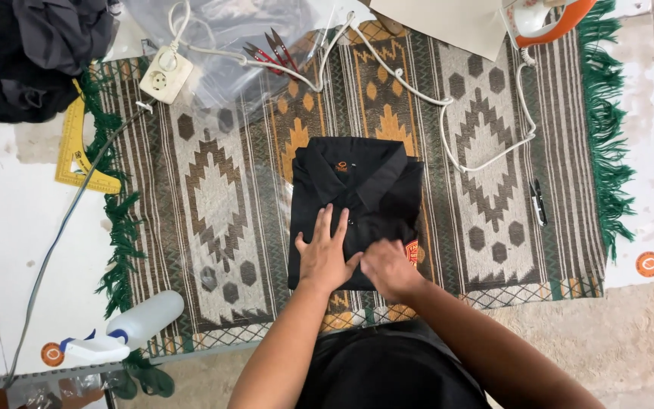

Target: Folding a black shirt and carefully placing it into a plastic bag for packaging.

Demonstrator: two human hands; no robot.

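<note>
A black collared shirt (365, 185) lies folded into a neat rectangle on a patterned woven rug (213, 197), collar at the far end. My left hand (325, 254) lies flat on the shirt's near half, fingers spread. My right hand (387, 265) presses on the near right corner of the shirt, fingers curled down, beside a small orange patch (413, 251). Neither hand holds anything.
A white spray bottle (126, 329) lies at the rug's near left. A clear plastic bag (221, 45), red snips (270, 49) and a white socket block (166, 74) sit at the far left. An iron (546, 19) with its white cord (486, 155), a black pen (538, 201), a yellow ruler (77, 151), dark cloth pile (32, 53).
</note>
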